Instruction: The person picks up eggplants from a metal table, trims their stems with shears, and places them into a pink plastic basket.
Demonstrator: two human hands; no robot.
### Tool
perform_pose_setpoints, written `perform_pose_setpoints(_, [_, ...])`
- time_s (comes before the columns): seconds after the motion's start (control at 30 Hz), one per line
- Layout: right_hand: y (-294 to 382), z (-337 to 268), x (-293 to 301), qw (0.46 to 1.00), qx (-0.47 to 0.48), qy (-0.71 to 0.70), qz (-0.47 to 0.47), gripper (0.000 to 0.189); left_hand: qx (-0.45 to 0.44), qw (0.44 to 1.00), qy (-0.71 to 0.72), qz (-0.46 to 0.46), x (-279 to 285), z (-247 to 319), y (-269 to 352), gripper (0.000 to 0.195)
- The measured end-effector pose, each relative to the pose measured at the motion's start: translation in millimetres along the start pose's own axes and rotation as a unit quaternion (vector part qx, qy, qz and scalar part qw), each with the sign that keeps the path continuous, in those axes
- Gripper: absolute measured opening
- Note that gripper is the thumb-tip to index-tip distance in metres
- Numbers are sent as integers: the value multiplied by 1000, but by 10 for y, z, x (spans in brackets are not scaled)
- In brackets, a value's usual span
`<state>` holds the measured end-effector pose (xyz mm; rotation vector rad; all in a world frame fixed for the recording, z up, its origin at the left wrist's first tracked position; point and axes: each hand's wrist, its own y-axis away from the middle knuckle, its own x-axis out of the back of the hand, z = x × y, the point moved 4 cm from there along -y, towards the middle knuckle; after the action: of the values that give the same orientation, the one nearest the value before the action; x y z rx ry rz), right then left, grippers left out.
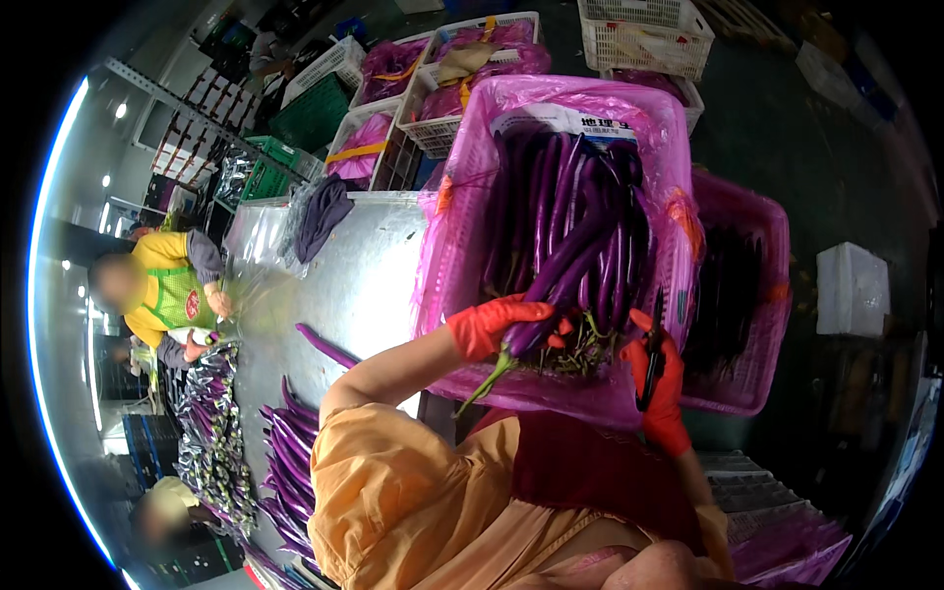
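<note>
My left hand (501, 324), in an orange-red rubber glove, is closed around the stem end of a long purple eggplant (582, 247). A second eggplant seems to lie against it, partly hidden. The green stem (483, 383) points down towards my body. In my right hand (664, 383), gloved alike, is a slim black hand tool (650, 369) that looks like scissors, held upright at the crate's right edge. Beneath both hands stands a crate lined with pink plastic film (435, 295), filled with long eggplants (542, 199). Cut green stems (582, 358) lie at its near end.
Loose eggplants (287, 464) lie on the metal table (354, 258) to the left, near bagged eggplants (210, 435). A co-worker in a green apron (181, 295) stands across it. Another pink-lined crate (771, 295) is at right; filled crates (369, 147) stand behind. A white foam box (852, 291) sits rightward.
</note>
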<state>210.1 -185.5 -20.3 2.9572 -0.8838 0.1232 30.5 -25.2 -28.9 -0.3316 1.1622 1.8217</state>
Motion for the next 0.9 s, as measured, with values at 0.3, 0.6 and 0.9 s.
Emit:
perform_pose_setpoints(0.3, [10,17,-19,997,-42,-71,-8,37,-113,989,-77,65,9,461,322,47])
perform_pose_setpoints(0.6, [6,-62,-47,999,-39,-17,-31,38,-248,959,-113,73,198,333,-239,44])
perform_pose_setpoints(0.9, [7,44,-46,1000,-5,-24,-10,36,-241,749,-483,386,957,68,-905,63])
